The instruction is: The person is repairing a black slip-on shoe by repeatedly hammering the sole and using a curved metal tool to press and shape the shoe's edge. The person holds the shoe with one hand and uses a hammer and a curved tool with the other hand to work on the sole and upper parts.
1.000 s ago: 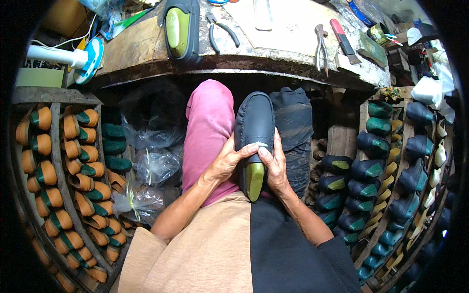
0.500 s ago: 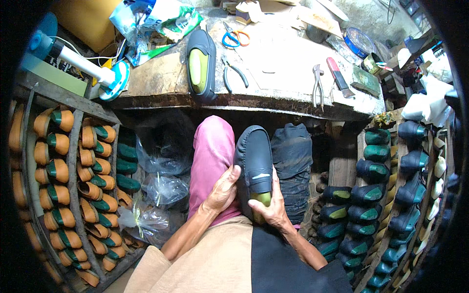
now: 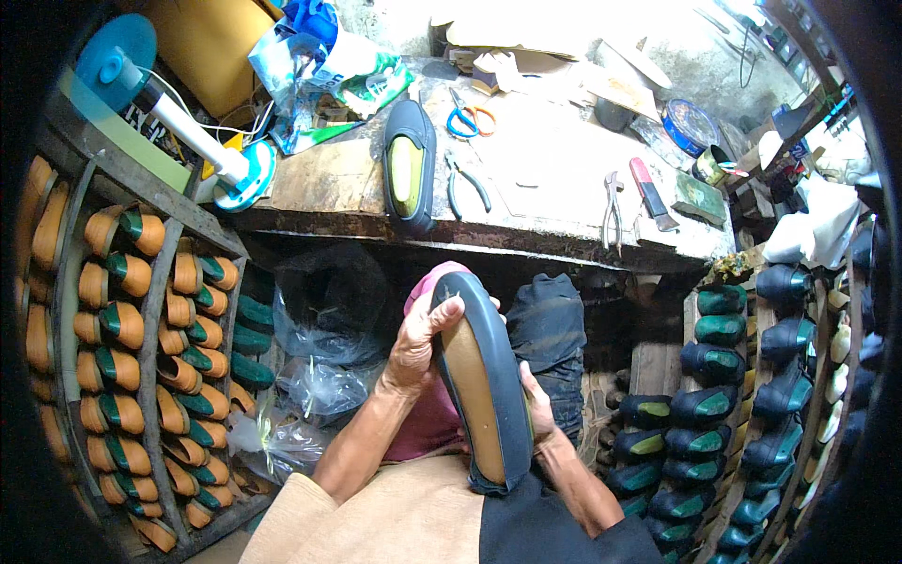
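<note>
I hold a black loafer [image 3: 508,376] over my lap, its underside turned up and toward the left. A tan bottom panel runs along it, framed by the black edge. My left hand [image 3: 411,350] grips the toe end, thumb on the underside. On the shoe's right side, my right hand [image 3: 539,411] holds it near the heel; part of its fingers is hidden behind the shoe. A second black loafer [image 3: 425,183] with a light green form inside lies on the bench ahead.
On the workbench [image 3: 554,211] lie scissors [image 3: 470,120], pliers [image 3: 467,191], pincers [image 3: 613,211] and a red-handled knife [image 3: 651,193]. Racks of orange shoes [image 3: 119,325] stand at left, racks of dark shoes [image 3: 711,362] at right. Clear plastic bags [image 3: 319,385] sit beside my left leg.
The loafer has been rolled over from upper side up to underside up, and lifted off my leg. My left hand has moved up to the toe. The view has shifted slightly.
</note>
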Demonstrator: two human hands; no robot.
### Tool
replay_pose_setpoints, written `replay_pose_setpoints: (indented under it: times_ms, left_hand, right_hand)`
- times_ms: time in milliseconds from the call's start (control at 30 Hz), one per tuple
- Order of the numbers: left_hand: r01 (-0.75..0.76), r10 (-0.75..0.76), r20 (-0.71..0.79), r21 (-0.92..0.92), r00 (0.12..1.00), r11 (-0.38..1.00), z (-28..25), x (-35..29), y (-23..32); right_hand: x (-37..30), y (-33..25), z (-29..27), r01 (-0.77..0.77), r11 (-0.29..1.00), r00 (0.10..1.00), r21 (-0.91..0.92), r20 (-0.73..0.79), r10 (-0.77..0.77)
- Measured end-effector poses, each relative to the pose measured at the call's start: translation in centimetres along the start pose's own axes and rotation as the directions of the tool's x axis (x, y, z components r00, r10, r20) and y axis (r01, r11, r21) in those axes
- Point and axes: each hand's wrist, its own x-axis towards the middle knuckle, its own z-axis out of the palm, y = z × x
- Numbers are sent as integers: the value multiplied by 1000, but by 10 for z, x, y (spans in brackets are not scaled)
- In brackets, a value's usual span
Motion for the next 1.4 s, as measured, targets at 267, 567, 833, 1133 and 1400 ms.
replay_pose_setpoints:
  times_ms: [267, 567, 833, 1133, 1400]
  left_hand:
    - [-226, 270, 54, 717, 961, 660, 36, -7, 14]
    - [-374, 188, 324, 768, 927, 519, 32, -37, -22]
    - [-327, 175, 279, 737, 944, 592, 38, -38, -16]
    - [-428, 442, -434, 137, 785, 894, -35, -54, -1]
    - [-212, 501, 11, 914, 866, 346, -58, -103, 28]
  right_hand:
    - [1, -54, 16, 297, 516, 886, -803, 30, -463]
    - [-27, -52, 29, 288, 341, 828, -895, 54, -558]
    - [-34, -71, 35, 246, 376, 829, -893, -8, -560]
    - [16, -245, -12, -349, -354, 296, -868, 256, -920]
    - [79, -313, -66, -606, -463, 381, -647, 275, -883]
